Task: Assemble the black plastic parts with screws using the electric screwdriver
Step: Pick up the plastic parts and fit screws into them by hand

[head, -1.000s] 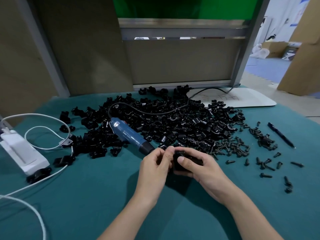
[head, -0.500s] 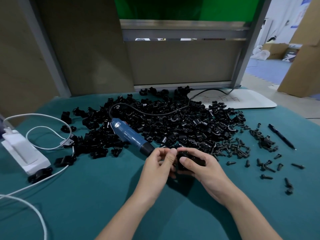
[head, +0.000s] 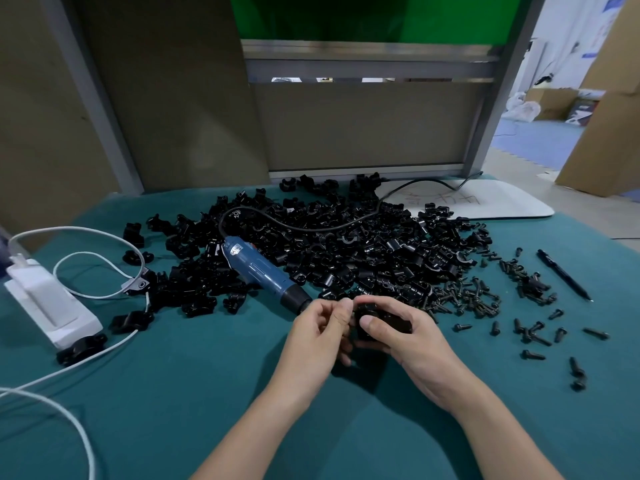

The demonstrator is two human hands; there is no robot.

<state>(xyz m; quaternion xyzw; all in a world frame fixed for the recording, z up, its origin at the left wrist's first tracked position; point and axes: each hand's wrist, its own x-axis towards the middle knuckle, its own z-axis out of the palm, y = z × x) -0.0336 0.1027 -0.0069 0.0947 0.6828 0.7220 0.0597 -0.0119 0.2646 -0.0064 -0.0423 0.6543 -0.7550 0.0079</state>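
Barely shifts left hand (head: 320, 336) beside the black part (head: 372, 315) since a moment ago, fingers curled; cannot tell if pinching anything. Grips it in right hand (head: 412, 341), low over counter (head: 207, 393), to keep it steady. Leaves electric screwdriver (head: 258, 268) close, easy to grab.

Table (head: 194, 403): teal, plain.
Plastic parts (head: 381, 251): glossy black.
Screws (head: 474, 301): black.
Electric screwdriver (head: 256, 268): blue body, black nose, black cord.
Power block (head: 48, 303): white, white cables.
Pen (head: 562, 275): black.
Board (head: 502, 202): white, dark scribbles.
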